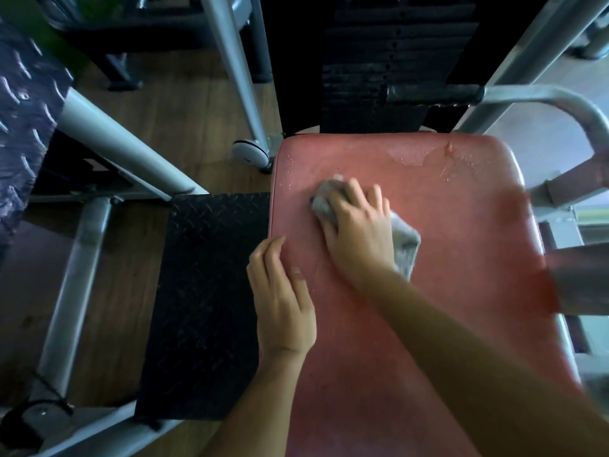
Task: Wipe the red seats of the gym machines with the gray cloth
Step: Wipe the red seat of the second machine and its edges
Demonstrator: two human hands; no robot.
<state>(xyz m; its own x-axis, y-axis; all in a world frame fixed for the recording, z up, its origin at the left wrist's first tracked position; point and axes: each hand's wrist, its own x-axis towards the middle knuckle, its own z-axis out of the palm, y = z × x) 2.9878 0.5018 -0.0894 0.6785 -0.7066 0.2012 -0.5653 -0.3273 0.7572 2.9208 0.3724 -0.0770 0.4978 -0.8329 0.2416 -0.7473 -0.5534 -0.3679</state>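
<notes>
Gray cloth (407,247): right hand (361,235) fingers (355,192) curled round it; left hand (283,305) relaxed on red seat (461,324).

Counts: red seat (445,225) x1; gray cloth (406,247) x1; hands x2, i.e. left hand (283,301) + right hand (359,232); black tread plates x2, near plate (211,291) + far-left plate (23,110); weight stack (379,61) x1; grip handle (431,94) x1.

Red seat (428,258) in worn, faintly sheened padded vinyl beaded with droplets, soft gray cloth (407,242), black diamond-textured tread plate (204,291), satin-painted metal tubing (125,140), wood-grain floor (184,127).
</notes>
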